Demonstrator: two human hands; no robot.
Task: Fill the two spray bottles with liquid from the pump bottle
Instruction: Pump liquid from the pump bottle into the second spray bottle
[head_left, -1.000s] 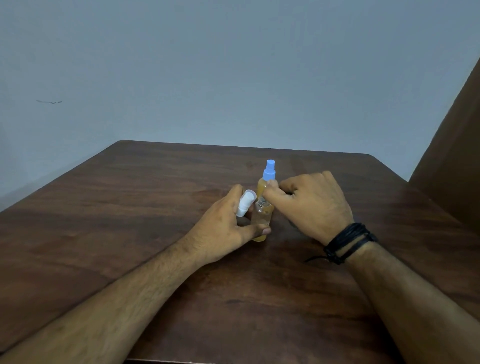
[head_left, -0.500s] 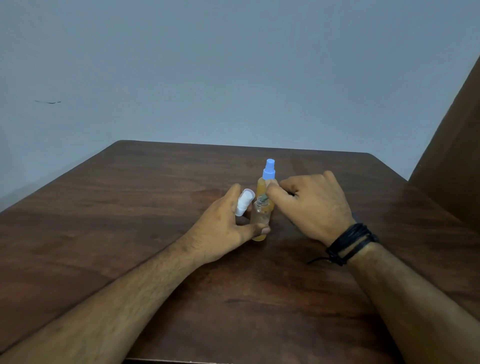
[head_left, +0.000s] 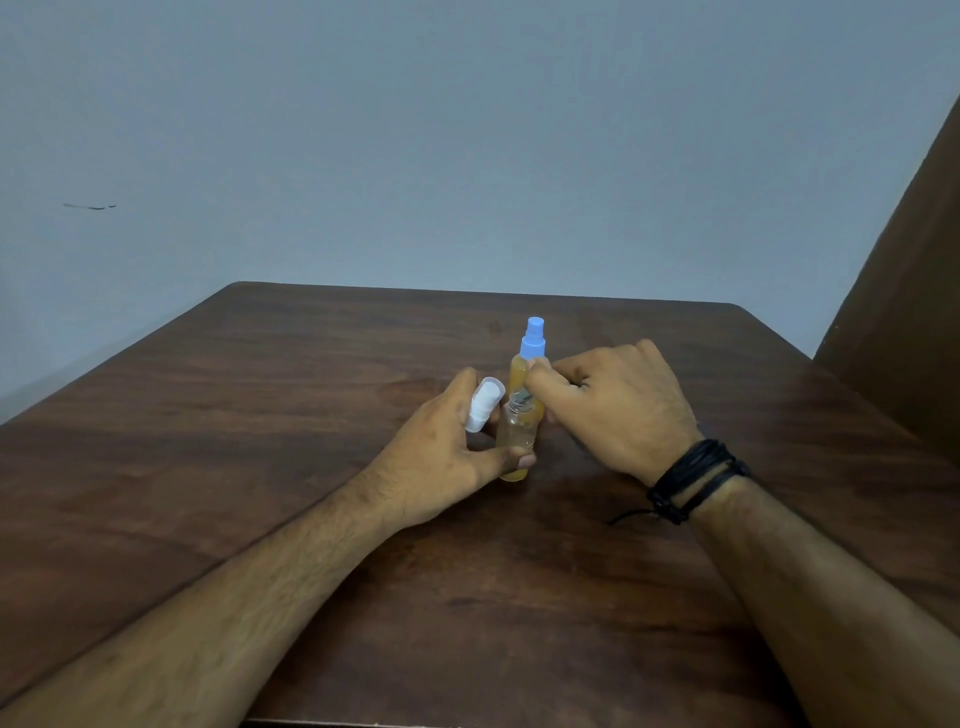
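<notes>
Spray bottle (head_left: 516, 434), clear, stands mid-tabletop (head_left: 260, 467) with its neck open; left hand (head_left: 441, 457) closes its grip around the body, thumb low on the front, and also pinches a white spray cap (head_left: 482, 405) at 10 o'clock of the neck. Right hand (head_left: 613, 405) curls its grip at the neck; what it holds cannot be told. Blue-capped bottle (head_left: 530, 358) of amber liquid stands just behind at 12 o'clock. Judgement: one bottle filled and capped; the clear one appears only bottom-filled, uncapped.

Bare forearms; black, seemingly corded wristband (head_left: 696, 480) on right wrist.
</notes>
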